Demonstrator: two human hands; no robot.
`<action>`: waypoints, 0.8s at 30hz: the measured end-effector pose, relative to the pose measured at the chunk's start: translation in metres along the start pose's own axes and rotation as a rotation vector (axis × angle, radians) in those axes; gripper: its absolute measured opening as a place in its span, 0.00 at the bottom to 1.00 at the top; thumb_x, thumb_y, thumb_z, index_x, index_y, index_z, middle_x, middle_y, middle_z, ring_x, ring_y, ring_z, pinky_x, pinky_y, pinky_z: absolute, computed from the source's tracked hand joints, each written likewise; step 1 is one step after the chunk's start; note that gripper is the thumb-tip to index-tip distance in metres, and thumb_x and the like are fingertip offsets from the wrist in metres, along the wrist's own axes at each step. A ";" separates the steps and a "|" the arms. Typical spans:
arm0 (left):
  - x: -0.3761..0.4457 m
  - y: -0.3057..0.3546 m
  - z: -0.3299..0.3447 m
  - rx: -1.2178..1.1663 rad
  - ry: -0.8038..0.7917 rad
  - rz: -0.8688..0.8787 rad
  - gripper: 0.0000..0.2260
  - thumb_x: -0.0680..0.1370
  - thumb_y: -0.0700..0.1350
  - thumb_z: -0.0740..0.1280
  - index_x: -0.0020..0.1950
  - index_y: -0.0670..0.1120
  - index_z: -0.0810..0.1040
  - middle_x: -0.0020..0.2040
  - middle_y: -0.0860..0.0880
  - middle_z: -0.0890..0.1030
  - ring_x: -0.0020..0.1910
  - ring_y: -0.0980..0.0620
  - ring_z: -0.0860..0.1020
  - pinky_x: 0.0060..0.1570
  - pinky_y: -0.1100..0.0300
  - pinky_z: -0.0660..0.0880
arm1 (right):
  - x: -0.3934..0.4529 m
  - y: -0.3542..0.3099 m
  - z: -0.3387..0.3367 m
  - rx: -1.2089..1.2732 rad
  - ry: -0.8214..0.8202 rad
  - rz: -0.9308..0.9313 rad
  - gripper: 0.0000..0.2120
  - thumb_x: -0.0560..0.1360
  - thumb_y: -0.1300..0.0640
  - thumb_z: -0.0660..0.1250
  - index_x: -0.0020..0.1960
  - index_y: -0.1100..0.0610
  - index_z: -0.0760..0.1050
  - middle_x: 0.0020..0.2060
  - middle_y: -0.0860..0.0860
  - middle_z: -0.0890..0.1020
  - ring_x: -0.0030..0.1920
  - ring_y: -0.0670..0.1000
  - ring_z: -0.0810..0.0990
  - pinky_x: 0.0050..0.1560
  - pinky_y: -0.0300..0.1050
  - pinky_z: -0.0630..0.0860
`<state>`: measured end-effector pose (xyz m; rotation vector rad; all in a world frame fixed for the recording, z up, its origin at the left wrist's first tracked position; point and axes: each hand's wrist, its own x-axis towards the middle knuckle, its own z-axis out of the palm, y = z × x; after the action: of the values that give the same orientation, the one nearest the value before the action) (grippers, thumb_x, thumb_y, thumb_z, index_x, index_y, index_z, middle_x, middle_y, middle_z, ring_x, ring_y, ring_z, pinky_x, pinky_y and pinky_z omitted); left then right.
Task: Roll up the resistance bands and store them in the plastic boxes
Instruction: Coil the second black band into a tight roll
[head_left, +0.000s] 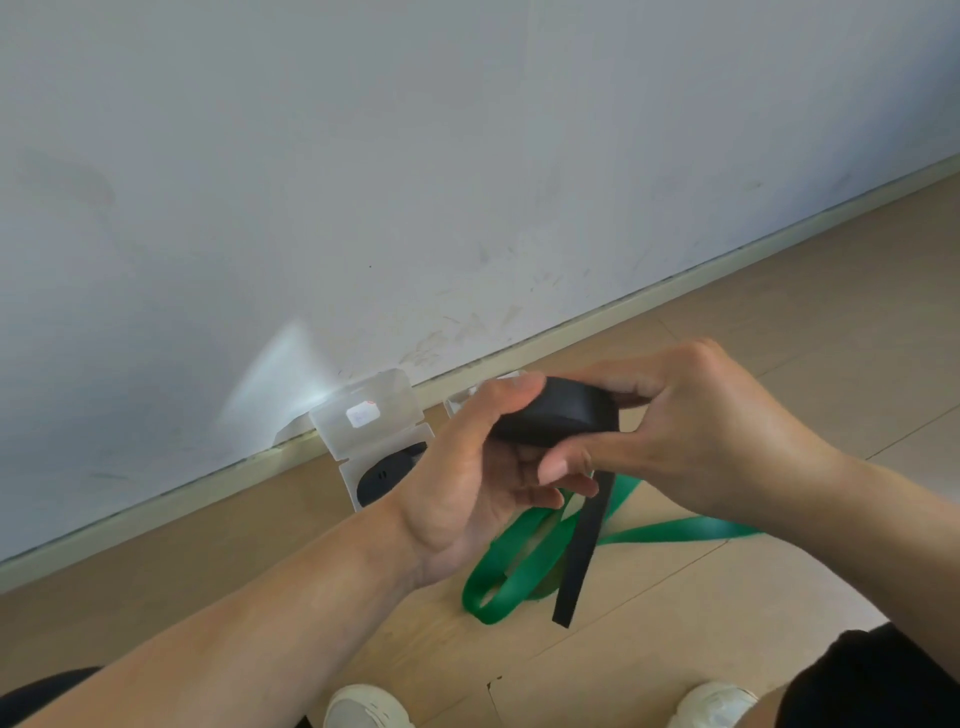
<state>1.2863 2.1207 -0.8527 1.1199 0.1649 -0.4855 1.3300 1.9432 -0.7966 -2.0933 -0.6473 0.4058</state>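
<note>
A black resistance band (558, 413) is mostly wound into a flat roll, held in the air between both hands. My left hand (480, 473) grips the roll from the left, thumb on top. My right hand (691, 436) grips it from the right, thumb under the roll. The band's loose tail (582, 551) hangs down from the roll. A green resistance band (514, 561) lies unrolled in loops on the floor below. An open clear plastic box (371, 431) stands by the wall and holds a rolled black band (387, 473). A second clear box (460, 400) is mostly hidden behind my left hand.
A grey-white wall with a pale skirting board (675, 291) runs diagonally behind the boxes. The floor (779, 332) is tan wood-look planks. My two white shoes (363, 706) and dark trouser knees (878, 675) sit at the bottom edge.
</note>
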 end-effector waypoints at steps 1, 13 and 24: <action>0.000 0.000 0.000 -0.073 -0.022 -0.018 0.28 0.73 0.63 0.66 0.60 0.42 0.84 0.52 0.39 0.83 0.42 0.44 0.81 0.48 0.50 0.71 | 0.000 0.001 0.002 0.025 -0.005 0.011 0.19 0.62 0.34 0.75 0.49 0.42 0.85 0.37 0.50 0.87 0.42 0.59 0.84 0.45 0.61 0.81; 0.008 0.006 -0.008 0.150 0.088 -0.127 0.26 0.69 0.61 0.72 0.62 0.48 0.83 0.55 0.48 0.85 0.55 0.51 0.82 0.57 0.50 0.76 | 0.005 0.001 -0.005 -0.537 0.040 0.095 0.18 0.71 0.32 0.66 0.51 0.40 0.84 0.30 0.48 0.83 0.31 0.49 0.77 0.35 0.46 0.76; -0.001 0.006 0.000 0.005 0.058 0.031 0.30 0.69 0.65 0.68 0.55 0.40 0.85 0.45 0.40 0.84 0.27 0.48 0.80 0.33 0.59 0.77 | -0.003 -0.006 0.001 0.061 0.026 0.056 0.21 0.59 0.31 0.73 0.49 0.36 0.84 0.40 0.49 0.88 0.43 0.58 0.85 0.46 0.58 0.81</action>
<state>1.2877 2.1229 -0.8476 1.1399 0.1963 -0.4262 1.3250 1.9447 -0.7919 -2.0592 -0.5550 0.4236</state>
